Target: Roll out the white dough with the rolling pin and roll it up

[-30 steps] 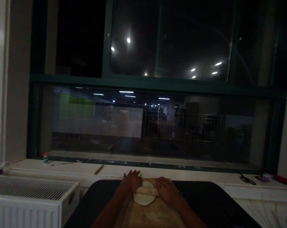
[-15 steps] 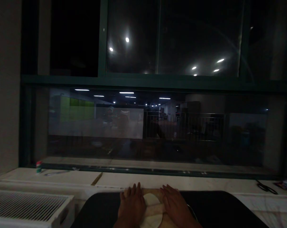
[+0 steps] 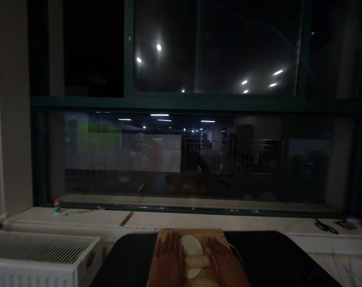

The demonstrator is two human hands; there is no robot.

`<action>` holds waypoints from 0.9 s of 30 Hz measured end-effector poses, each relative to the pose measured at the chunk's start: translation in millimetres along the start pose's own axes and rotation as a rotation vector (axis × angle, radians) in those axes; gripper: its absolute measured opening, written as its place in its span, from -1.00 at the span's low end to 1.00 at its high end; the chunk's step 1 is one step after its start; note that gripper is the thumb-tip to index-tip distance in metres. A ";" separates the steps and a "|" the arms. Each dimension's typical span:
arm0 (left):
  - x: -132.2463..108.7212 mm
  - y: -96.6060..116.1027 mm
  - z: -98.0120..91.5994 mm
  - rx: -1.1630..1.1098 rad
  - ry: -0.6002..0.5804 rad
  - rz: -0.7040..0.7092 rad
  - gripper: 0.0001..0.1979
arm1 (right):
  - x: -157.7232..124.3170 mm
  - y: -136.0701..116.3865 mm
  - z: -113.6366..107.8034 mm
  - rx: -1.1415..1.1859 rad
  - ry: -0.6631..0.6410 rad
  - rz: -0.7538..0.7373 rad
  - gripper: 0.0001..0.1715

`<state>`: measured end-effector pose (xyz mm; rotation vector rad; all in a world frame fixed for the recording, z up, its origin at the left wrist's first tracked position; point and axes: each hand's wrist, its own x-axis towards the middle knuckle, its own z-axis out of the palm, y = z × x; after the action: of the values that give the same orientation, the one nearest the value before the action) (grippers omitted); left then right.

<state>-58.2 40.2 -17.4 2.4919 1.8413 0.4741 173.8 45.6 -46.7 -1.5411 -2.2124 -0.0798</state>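
A flat, pale piece of dough (image 3: pixel 192 244) lies on a wooden board (image 3: pixel 212 234) low in the view. Across it runs a wooden rolling pin (image 3: pixel 198 262), its ends hidden under my hands. My left hand (image 3: pixel 168 259) rests flat over the left end, fingers stretched forward. Over the right end, my right hand (image 3: pixel 225 261) lies with its fingers extended and pointing forward and inward. Dough shows both beyond the pin and on the near side of it.
The board sits on a black tabletop (image 3: pixel 264 255). Behind it, the white windowsill (image 3: pixel 175 220) carries a small red-and-green tube (image 3: pixel 57 205), a brownish strip (image 3: pixel 126 219) and black-handled scissors (image 3: pixel 326 226). A white radiator (image 3: pixel 46 255) stands at the left. The window glass (image 3: pixel 198 159) is dark.
Both hands have come back toward me with the rolling pin, baring the far edge of the board and more of the dough beyond the pin. The camera view has shifted slightly.
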 end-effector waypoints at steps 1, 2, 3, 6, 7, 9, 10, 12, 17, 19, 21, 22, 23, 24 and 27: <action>-2.9 1.2 -2.0 0.000 -0.017 0.006 -0.40 | -2.7 -0.2 -0.5 0.004 0.003 0.000 -0.37; -5.8 2.6 -4.1 0.000 -0.036 0.006 -0.40 | -5.2 -0.6 -1.0 0.011 0.006 -0.001 -0.38; -8.9 4.2 -6.3 -0.001 -0.051 0.002 -0.40 | -7.7 -0.9 -1.4 0.021 0.010 -0.001 -0.39; -17.8 9.4 -10.6 -0.008 -0.040 -0.008 -0.40 | -14.8 -0.2 -1.1 0.050 0.011 0.001 -0.42; -20.5 10.7 -10.8 -0.010 -0.030 -0.011 -0.39 | -17.2 0.8 -0.9 0.062 0.012 0.003 -0.42; -24.9 11.5 -8.2 -0.006 -0.017 -0.019 -0.40 | -22.3 3.6 -1.5 0.095 0.015 0.001 -0.44; -26.7 10.6 -5.2 -0.003 -0.020 -0.030 -0.40 | -25.0 4.8 -2.5 0.115 0.017 -0.005 -0.45; -29.9 5.5 4.3 -0.015 -0.044 -0.045 -0.41 | -30.9 5.2 -6.0 0.147 0.026 -0.023 -0.50; -39.9 -15.3 30.9 -0.109 -0.034 0.020 -0.45 | -47.5 -17.2 -12.3 0.068 0.017 -0.070 -0.67; -41.9 -21.5 33.8 -0.115 0.019 0.040 -0.47 | -47.3 -29.9 -10.5 -0.014 0.041 -0.024 -0.62; -39.2 -26.1 31.2 -0.124 0.059 0.056 -0.49 | -38.7 -37.3 -8.8 -0.033 0.079 0.014 -0.59; -36.1 -28.0 28.5 -0.116 0.056 0.077 -0.51 | -31.6 -38.4 -9.0 -0.025 0.081 0.013 -0.59; -32.0 -29.7 25.4 -0.079 0.029 0.110 -0.51 | -23.3 -38.1 -10.1 -0.023 0.077 0.011 -0.58; -27.1 -31.1 22.0 -0.036 0.008 0.133 -0.50 | -14.1 -36.8 -12.1 -0.034 0.070 0.003 -0.57; -9.2 -34.2 12.9 0.098 -0.061 0.158 -0.44 | 13.5 -31.0 -19.2 -0.063 0.069 -0.070 -0.56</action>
<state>-89.4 44.4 -38.2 2.6972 1.6939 0.3132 148.1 40.1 -18.0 -1.4706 -2.2289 -0.2224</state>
